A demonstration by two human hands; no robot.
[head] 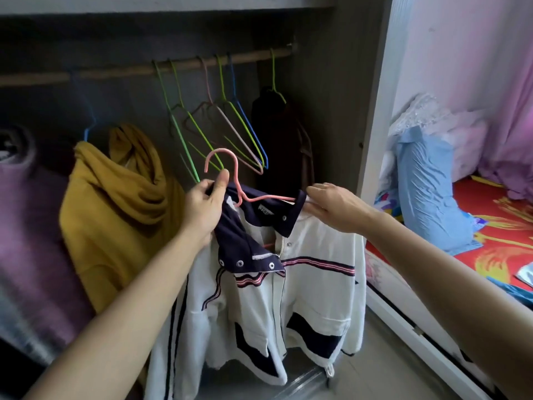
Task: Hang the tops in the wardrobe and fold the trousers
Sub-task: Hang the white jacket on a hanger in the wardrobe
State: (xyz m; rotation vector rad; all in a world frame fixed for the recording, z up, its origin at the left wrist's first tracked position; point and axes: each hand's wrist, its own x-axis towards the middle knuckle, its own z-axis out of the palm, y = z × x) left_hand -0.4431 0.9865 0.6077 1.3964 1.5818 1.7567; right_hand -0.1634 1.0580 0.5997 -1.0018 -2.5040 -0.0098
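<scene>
Here, white navy-collared jacket [302, 284] on pink hanger [230, 168]

We see a white jacket [311, 284] with navy collar, navy panels and red-and-navy chest stripes, on a pink hanger [221, 151]; a mustard-yellow top [115, 203]; green, blue and pink spare hangers [227, 122]; a red bed sheet [504, 226] patterned in yellow.

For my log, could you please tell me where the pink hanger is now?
The pink hanger sits centre of the head view, in the collar of the white jacket, its neck held by the left hand, below the empty hangers.
</scene>
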